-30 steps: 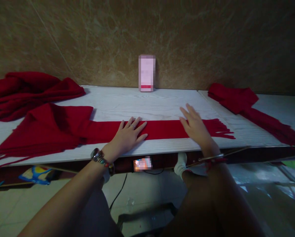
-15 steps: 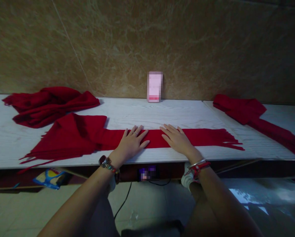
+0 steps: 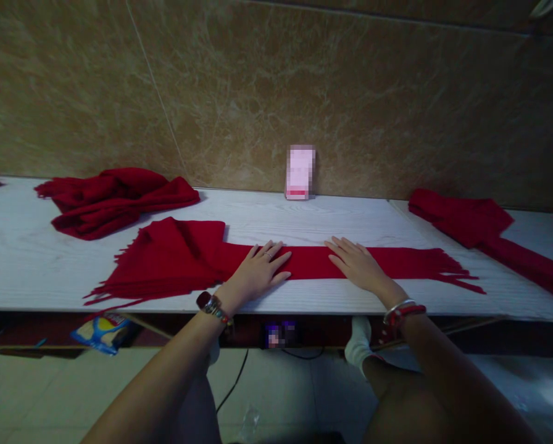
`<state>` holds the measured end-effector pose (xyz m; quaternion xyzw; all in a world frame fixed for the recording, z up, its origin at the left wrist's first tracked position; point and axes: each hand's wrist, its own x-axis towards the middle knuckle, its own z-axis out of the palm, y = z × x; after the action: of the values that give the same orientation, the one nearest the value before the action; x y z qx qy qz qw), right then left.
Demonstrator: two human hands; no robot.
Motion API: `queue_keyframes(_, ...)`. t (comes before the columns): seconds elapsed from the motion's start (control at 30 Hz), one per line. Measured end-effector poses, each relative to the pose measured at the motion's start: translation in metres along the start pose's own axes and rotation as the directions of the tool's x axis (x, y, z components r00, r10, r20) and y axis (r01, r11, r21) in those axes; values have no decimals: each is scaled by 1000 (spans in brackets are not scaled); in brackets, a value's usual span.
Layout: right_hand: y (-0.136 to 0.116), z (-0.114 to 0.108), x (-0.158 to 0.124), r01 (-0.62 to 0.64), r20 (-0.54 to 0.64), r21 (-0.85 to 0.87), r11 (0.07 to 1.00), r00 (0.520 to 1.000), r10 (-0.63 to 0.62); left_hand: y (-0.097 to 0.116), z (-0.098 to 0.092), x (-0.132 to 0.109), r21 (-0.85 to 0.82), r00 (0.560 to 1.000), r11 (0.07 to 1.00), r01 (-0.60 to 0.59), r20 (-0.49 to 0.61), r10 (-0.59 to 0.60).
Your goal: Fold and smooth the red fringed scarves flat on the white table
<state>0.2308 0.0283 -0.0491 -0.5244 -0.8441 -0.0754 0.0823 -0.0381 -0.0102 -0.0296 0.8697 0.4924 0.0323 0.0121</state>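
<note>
A red fringed scarf [image 3: 308,263] lies lengthwise on the white wood-grain table. Its right part is a narrow flat strip ending in fringe; its left part is wider and loosely bunched, with fringe reaching over the front edge. My left hand [image 3: 260,269] rests flat on the strip near its middle, fingers spread, a ring on one finger. Farther right, my right hand [image 3: 357,264] also lies palm down on the strip with fingers stretched out. Neither hand grips the cloth.
A second red scarf [image 3: 119,200] lies crumpled at the back left, and another red scarf [image 3: 471,225] is at the right. A pink phone-like object [image 3: 299,174], pixelated, leans on the marbled wall [image 3: 350,92]. Below the tabletop sits a blue-and-yellow packet [image 3: 103,333].
My right hand has slid rightward along the strip, widening the gap between my hands. The scarf has shifted slightly to the right, and the view has moved a little.
</note>
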Motion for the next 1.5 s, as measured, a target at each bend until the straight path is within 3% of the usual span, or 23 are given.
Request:
queue_keyframes(0.13,21,3,-4,-23,-9,24,999,1000,23,1,2,1,11,999,999,-32,-17,33)
queue_keyframes(0.3,26,4,-6,-47,-16,41,998,999,48,-2,-4,-5,45,996,996,-71,-59,74)
queue_keyframes(0.4,23,1,-7,-61,-27,41,997,998,62,-17,-17,-15,44,985,997,-60,-156,66)
queue_keyframes(0.47,18,-4,-7,-68,-49,34,997,996,70,-34,-27,-26,19,964,1000,13,-264,-8)
queue_keyframes(0.57,-5,-15,0,-28,-83,55,998,996,32,-67,-35,-45,-76,873,975,209,-435,-221)
queue_keyframes(0.67,-46,-27,15,116,-73,142,983,992,-107,-96,-37,-65,-210,722,890,406,-524,-453)
queue_keyframes(0.73,-75,-33,26,232,-51,219,948,973,-226,-108,-38,-77,-296,625,785,544,-482,-614)
queue_keyframes(0.8,-99,-34,33,318,-31,280,906,946,-323,-114,-42,-89,-353,549,659,664,-367,-750)
queue_keyframes(0.9,-119,-26,35,383,4,303,873,915,-403,-113,-48,-100,-403,490,529,747,-205,-847)
queue_keyframes(1.03,-124,-13,29,391,-13,262,883,916,-401,-107,-52,-103,-487,489,531,693,-223,-843)
queue_keyframes(1.2,-122,-6,26,379,-60,267,886,924,-377,-106,-55,-103,-546,415,510,664,-298,-860)
queue_keyframes(1.27,-122,-6,25,376,-68,278,884,926,-373,-108,-55,-104,-552,408,501,667,-292,-865)
queue_keyframes(1.5,-118,-5,23,369,-65,314,875,928,-368,-122,-49,-113,-634,483,433,640,-105,-869)
